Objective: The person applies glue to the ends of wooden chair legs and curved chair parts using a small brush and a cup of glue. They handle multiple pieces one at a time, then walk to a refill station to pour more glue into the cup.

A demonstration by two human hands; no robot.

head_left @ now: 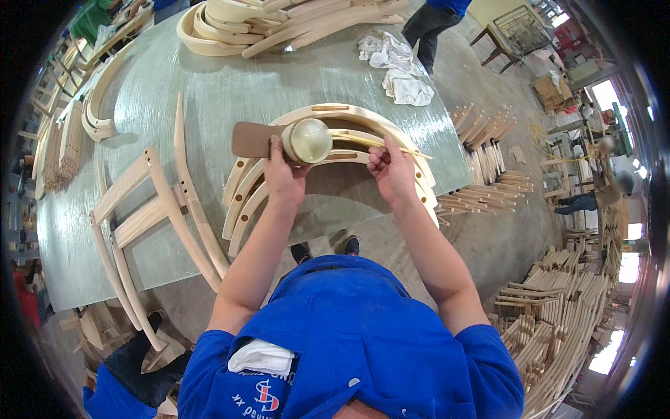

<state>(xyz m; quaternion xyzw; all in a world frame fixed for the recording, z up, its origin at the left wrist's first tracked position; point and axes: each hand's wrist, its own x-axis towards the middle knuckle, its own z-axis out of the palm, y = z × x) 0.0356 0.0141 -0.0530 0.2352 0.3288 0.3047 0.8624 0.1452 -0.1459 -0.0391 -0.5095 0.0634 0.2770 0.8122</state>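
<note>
My left hand [285, 174] is closed round a small round cup [296, 142] with pale, creamy stuff inside. A flat brown board-like piece [251, 140] with rounded corners sticks out to the left of that hand; whether it is joined to the cup I cannot tell. Between the fingers of my right hand [393, 171] is a thin wooden stick [363, 140], slanting from the cup's rim out to the right. Beneath both hands, several curved wooden rails [380, 121] lie nested on the table, with slots on top and dark round holes near their left ends.
A chair-like wooden frame [157, 202] stands left on the glossy table [150, 84]. Stacked bent wood [216, 31] and white cloths [405, 84] lie at the far side. Bundled wooden rods [481, 160] are on the right. Another person [132, 377] is at lower left, one more beyond the table.
</note>
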